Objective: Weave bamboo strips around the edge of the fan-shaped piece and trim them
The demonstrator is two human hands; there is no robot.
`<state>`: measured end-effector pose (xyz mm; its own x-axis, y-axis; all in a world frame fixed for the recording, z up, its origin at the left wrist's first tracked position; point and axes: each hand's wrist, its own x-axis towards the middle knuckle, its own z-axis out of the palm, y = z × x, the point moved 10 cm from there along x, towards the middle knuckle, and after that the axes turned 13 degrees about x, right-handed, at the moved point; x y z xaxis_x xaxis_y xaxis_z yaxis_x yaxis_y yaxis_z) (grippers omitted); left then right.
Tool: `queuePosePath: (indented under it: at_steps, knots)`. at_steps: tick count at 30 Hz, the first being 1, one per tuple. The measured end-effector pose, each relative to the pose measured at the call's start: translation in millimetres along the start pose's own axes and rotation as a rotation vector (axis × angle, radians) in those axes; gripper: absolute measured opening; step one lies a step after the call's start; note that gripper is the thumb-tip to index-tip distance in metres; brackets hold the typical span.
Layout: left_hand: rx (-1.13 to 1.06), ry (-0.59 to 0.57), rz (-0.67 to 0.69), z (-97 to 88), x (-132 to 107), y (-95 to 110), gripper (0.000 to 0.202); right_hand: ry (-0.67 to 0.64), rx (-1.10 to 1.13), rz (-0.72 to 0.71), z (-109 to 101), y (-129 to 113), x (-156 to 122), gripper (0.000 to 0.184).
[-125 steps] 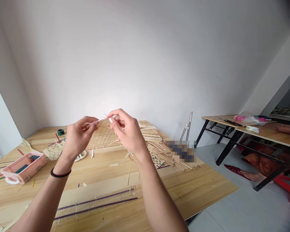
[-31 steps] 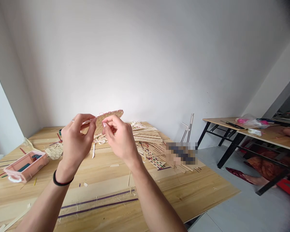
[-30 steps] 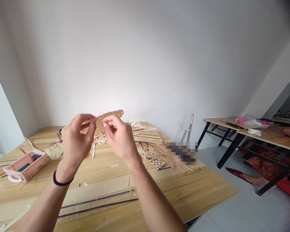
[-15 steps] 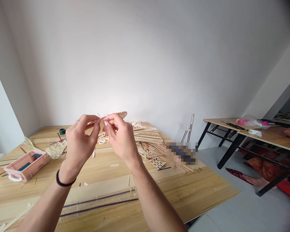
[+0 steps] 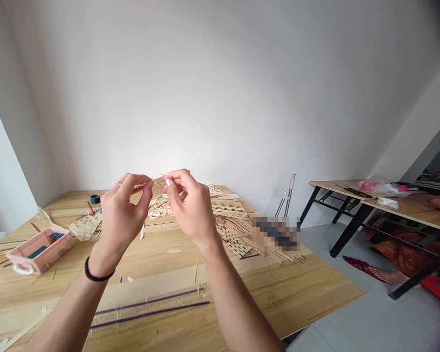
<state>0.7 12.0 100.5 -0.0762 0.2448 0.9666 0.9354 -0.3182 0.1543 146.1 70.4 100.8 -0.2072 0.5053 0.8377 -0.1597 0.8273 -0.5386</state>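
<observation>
Both my hands are raised above the wooden table [image 5: 286, 288]. My left hand [image 5: 122, 212], with a black band on the wrist, pinches one end of a thin pale strip [image 5: 149, 182]. My right hand [image 5: 189, 205] pinches the strip's other end with thumb and forefinger. Just behind the fingertips a small piece of woven straw [image 5: 158, 186] shows; most of it is hidden by my right hand, and I cannot tell which hand carries it.
A pink plastic box [image 5: 36, 250] sits at the left, with a green tape roll [image 5: 94, 199] and a small woven mat [image 5: 83, 226] behind it. A heap of pale strips [image 5: 231, 215] covers the far right. Two purple strips [image 5: 150, 307] lie near me. Another person's legs [image 5: 388, 259] show under a second table [image 5: 407, 205].
The woven piece that stuck up above my right hand has dropped behind it. My right hand has shifted slightly right, and the thin strip now spans the gap between both pinches.
</observation>
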Motion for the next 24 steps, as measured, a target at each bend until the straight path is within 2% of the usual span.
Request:
queuePosePath:
  at_steps: [6, 11, 24]
  knots:
    - [0.011, 0.006, 0.004, -1.8, 2.3, -1.7, 0.005, 0.136, -0.087, -0.083, -26.2, -9.6, 2.2, 0.011]
    - [0.019, -0.019, 0.037, -0.8, 1.5, 5.0, 0.005, 0.079, -0.217, -0.196, -18.2, -18.0, 3.4, 0.011]
    - [0.035, -0.039, 0.092, 0.6, 1.8, 11.0, 0.005, 0.079, -0.201, -0.187, -17.1, -15.8, 3.6, 0.012]
